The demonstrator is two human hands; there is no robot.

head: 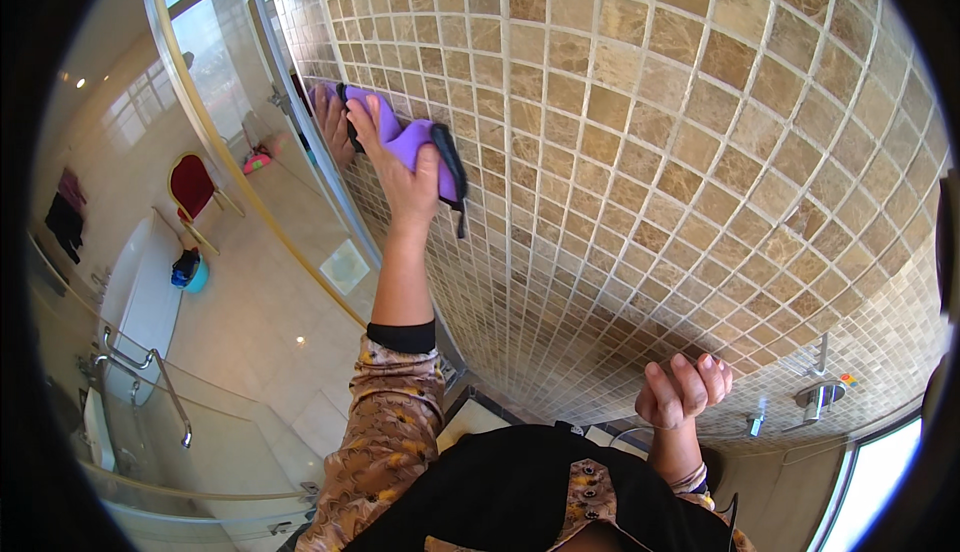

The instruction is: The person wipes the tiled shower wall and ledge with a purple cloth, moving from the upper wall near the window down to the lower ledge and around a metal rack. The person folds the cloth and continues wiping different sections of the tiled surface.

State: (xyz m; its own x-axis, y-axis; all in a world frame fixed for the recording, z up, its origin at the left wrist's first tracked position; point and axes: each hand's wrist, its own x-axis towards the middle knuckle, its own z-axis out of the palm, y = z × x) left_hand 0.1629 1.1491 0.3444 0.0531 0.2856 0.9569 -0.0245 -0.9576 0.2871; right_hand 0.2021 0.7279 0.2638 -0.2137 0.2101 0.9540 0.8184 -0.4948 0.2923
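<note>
My left hand (401,177) presses a folded purple cloth (411,139) with black edging flat to the mosaic-tiled wall (600,154). Its arm is stretched forward, and a short black cord dangles from the cloth's right end. Beside the fingertips, a shiny upright strip at the wall's left edge mirrors the hand and cloth. My right hand (684,391) is raised low at the right, close to the wall, with its fingers loosely curled and slightly apart. Nothing shows in it, though part of its palm is hidden.
A glass shower enclosure with a metal-framed edge (259,211) curves along my left. Its bent metal handle (171,398) juts out lower left. Beyond stand a white bathtub (139,304), a red chair (195,184) and a turquoise basin (196,276). A shower control (817,396) protrudes from the wall at right.
</note>
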